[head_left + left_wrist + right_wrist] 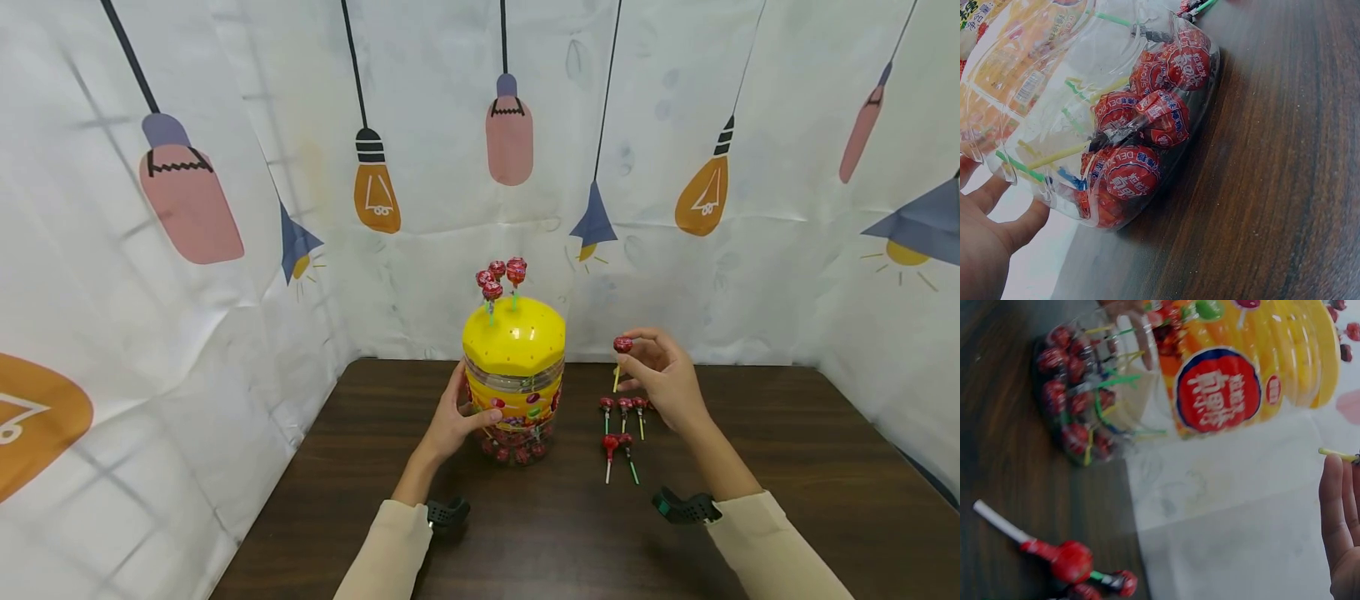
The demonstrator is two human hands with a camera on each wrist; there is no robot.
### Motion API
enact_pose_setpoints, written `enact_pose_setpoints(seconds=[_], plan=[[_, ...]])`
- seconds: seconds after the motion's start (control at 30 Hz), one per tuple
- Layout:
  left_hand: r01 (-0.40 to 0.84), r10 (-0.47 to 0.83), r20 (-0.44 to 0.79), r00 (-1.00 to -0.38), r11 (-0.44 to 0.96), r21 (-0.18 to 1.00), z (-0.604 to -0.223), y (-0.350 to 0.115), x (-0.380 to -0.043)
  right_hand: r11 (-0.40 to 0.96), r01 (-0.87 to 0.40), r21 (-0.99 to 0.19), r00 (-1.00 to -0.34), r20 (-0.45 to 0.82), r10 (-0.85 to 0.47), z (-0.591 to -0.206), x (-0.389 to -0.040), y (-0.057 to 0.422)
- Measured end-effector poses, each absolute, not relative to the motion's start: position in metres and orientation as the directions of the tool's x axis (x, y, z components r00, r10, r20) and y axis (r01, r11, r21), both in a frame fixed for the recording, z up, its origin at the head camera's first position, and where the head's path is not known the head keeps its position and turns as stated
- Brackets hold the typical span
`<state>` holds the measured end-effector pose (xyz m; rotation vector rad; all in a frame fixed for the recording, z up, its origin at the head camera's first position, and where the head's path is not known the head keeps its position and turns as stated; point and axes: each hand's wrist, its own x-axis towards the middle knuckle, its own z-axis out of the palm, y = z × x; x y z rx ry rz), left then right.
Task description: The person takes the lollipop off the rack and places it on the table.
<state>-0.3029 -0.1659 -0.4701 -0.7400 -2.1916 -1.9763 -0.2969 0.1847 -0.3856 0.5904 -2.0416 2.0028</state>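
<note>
On a dark wooden table (540,533), the left hand (452,423) curls its fingers around a candy jar (525,410), upright lollipops (516,271) atop its lid (517,337). At the jar's three o'clock, the right hand (663,375) pinches one lollipop (622,344); loose lollipops (626,403) lie at four o'clock.

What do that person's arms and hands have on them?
The left sleeve and right sleeve are long and plain cream. Each wrist has a dark strap, left strap and right strap; the right one shows a little green. The left hand and right hand wear no gloves.
</note>
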Motion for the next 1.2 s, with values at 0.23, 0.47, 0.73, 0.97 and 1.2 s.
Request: enact_pose_setpoints(seconds=[0.23, 0.47, 0.73, 0.97, 1.2], plan=[[0.42, 0.291, 0.393, -0.872, 0.033, 0.907, -0.47, -0.167, -0.302, -0.012, -0.377, -0.926, -0.917, 0.375, -0.138, -0.403, -0.29, 0.198], [0.428, 0.295, 0.401, -0.867, 0.033, 0.903, -0.47, -0.167, -0.302, 0.038, -0.322, -0.946, -0.934, 0.311, -0.174, -0.424, -0.285, 0.21], [0.429, 0.296, 0.403, -0.866, 0.024, 0.903, -0.47, -0.167, -0.303, 0.034, -0.31, -0.95, -0.934, 0.298, -0.197, -0.443, -0.281, 0.225], [0.422, 0.291, 0.395, -0.871, 0.033, 0.906, -0.471, -0.168, -0.303, 0.012, -0.291, -0.957, -0.935, 0.282, -0.216, -0.453, -0.277, 0.235], [0.421, 0.291, 0.393, -0.872, 0.038, 0.906, -0.471, -0.168, -0.304, 0.03, -0.291, -0.956, -0.936, 0.278, -0.218, -0.461, -0.276, 0.243]])
